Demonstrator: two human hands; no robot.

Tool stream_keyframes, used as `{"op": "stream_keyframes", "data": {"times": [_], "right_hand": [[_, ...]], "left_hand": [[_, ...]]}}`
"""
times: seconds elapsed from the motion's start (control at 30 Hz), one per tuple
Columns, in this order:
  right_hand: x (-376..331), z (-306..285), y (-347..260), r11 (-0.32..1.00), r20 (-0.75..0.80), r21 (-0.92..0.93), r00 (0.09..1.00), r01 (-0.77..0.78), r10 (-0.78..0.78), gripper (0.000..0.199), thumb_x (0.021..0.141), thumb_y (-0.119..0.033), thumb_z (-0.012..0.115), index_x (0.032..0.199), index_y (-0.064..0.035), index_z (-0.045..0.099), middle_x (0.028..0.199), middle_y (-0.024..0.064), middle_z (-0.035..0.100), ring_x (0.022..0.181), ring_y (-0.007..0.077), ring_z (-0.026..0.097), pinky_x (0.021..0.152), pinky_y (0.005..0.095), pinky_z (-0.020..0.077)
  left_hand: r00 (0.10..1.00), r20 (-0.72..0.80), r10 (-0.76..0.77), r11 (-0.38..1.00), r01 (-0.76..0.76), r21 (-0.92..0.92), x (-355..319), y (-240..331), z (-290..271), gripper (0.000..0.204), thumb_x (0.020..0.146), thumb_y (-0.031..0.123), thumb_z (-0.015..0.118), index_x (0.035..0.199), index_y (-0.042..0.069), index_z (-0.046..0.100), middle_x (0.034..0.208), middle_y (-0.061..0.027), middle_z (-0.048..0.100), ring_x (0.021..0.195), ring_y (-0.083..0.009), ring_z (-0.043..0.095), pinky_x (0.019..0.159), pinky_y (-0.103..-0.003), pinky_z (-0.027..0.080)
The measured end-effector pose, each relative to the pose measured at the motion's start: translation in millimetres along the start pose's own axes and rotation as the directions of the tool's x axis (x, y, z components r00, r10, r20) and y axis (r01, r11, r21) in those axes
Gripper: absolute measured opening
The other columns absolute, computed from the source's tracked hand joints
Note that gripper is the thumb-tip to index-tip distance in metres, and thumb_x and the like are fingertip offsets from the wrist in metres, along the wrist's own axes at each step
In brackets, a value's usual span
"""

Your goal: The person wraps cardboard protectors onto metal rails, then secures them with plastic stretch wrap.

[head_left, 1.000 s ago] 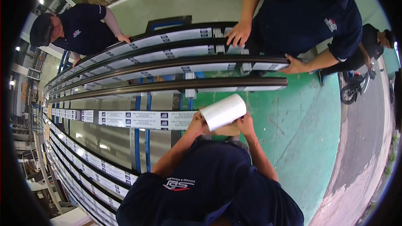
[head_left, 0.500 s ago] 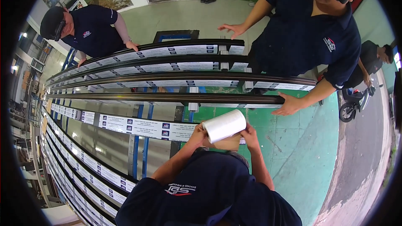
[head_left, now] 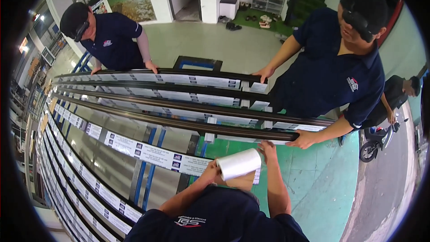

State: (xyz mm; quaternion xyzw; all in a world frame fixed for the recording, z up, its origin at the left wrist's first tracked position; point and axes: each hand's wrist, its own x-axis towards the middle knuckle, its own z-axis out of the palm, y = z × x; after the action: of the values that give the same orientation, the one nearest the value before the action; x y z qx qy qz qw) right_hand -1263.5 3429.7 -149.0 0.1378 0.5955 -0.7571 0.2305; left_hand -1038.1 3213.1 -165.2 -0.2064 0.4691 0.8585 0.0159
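I hold a white roll of stretch film (head_left: 239, 163) crosswise in front of me. My left hand (head_left: 209, 175) grips its left end and my right hand (head_left: 268, 148) holds its right end, fingers close to the end of a long dark metal profile (head_left: 179, 123). Just under the roll lies a shiny profile with a white printed strip (head_left: 148, 154). A co-worker's hand (head_left: 304, 140) steadies the dark profile's end right beside my right hand.
Many long profiles (head_left: 67, 175) lie side by side on blue racks (head_left: 142, 177), curving off to the left. The co-worker in a dark shirt (head_left: 331, 71) stands at the right; another person (head_left: 112, 36) holds the far profiles. A motorbike (head_left: 376, 141) stands on the green floor at the right.
The roll has come lower and nearer to me in both hands. The co-worker on the right has shifted a hand from the far profiles to the end of the dark profile.
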Motion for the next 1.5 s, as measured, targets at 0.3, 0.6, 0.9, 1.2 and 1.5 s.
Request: {"op": "stream_keyframes", "data": {"times": [0.3,0.6,0.9,1.2,1.5], "right_hand": [[-32.4,-0.7,-25.0,0.998,0.059,-0.044,0.998,0.033,-0.030,0.034,0.097,-0.027,0.064,0.121,-0.0034,0.061,0.112,0.0079,0.067,0.099,0.0203,0.067,0.078,0.0329,0.0538],[-151.9,14.6,-44.3,0.976,0.151,0.014,0.965,-0.217,0.213,0.049,0.100,-0.044,0.057,0.118,0.0019,0.052,0.095,0.0163,0.070,0.090,0.0282,0.072,0.073,0.0354,0.0584],[-181.5,61.1,-23.1,0.955,0.169,0.095,0.950,-0.280,0.262,0.064,0.098,-0.044,0.059,0.139,0.0011,0.038,0.128,0.0204,0.055,0.118,0.0333,0.058,0.090,0.0477,0.0553],[-172.9,40.5,23.4,0.893,-0.004,0.392,0.970,-0.220,0.241,0.080,0.090,-0.053,0.058,0.148,-0.0030,0.034,0.136,0.0212,0.053,0.121,0.0372,0.056,0.107,0.0505,0.0438],[-176.3,4.7,35.3,0.890,0.085,0.456,0.996,-0.019,-0.022,0.093,0.078,-0.064,0.065,0.142,-0.0004,0.043,0.126,0.0208,0.061,0.110,0.0351,0.064,0.095,0.0485,0.0537]], "left_hand": [[0.999,-0.032,0.031,0.987,-0.026,0.160,29.3,11.1,-7.9,0.041,0.089,-0.001,0.060,0.130,0.003,0.060,0.113,-0.0066,0.070,0.100,-0.0140,0.065,0.084,-0.029,0.053],[0.999,-0.026,0.033,0.999,-0.033,-0.021,11.2,25.0,15.2,0.046,0.090,-0.007,0.057,0.135,0.003,0.058,0.115,-0.0062,0.070,0.098,-0.0122,0.067,0.081,-0.026,0.054],[0.978,0.120,0.169,0.956,-0.192,0.221,-9.8,46.6,47.6,0.053,0.091,-0.006,0.057,0.143,0.002,0.050,0.125,-0.0070,0.066,0.103,-0.0129,0.065,0.089,-0.027,0.054],[0.892,0.436,-0.119,0.985,0.052,0.162,-21.3,88.0,47.1,0.068,0.089,0.019,0.072,0.147,0.001,0.044,0.150,-0.0152,0.044,0.141,-0.0226,0.039,0.113,-0.033,0.036],[0.916,0.401,-0.008,0.872,-0.189,0.452,1.3,59.4,42.2,0.033,0.102,0.017,0.055,0.131,0.001,0.058,0.126,-0.0071,0.064,0.116,-0.0149,0.058,0.100,-0.028,0.044]]}}
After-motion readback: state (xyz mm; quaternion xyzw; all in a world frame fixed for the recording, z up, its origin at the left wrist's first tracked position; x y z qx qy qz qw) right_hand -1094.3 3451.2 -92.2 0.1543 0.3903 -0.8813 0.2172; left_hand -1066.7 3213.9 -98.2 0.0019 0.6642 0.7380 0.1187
